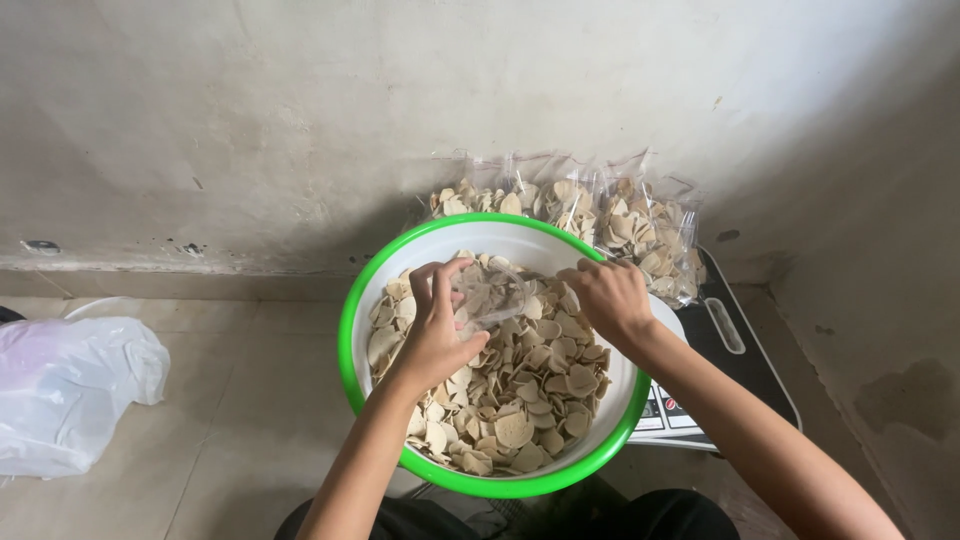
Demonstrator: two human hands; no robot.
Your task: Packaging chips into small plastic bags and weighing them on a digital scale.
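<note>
Over the green-rimmed basin (pixel 352 340) of pale round crackers (pixel 520 400), we pinch a clear plastic bag (pixel 492 292) between both hands: left hand (pixel 436 328) gripping its near edge, right hand (pixel 608 296) closed on the far edge. Filled bags (pixel 600 222) lean against the wall behind.

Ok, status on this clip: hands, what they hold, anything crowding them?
Left hand and right hand both grip small clear plastic bag. Over green-rimmed white basin of pale round crackers. Filled cracker bags behind, nothing obstructing.
</note>
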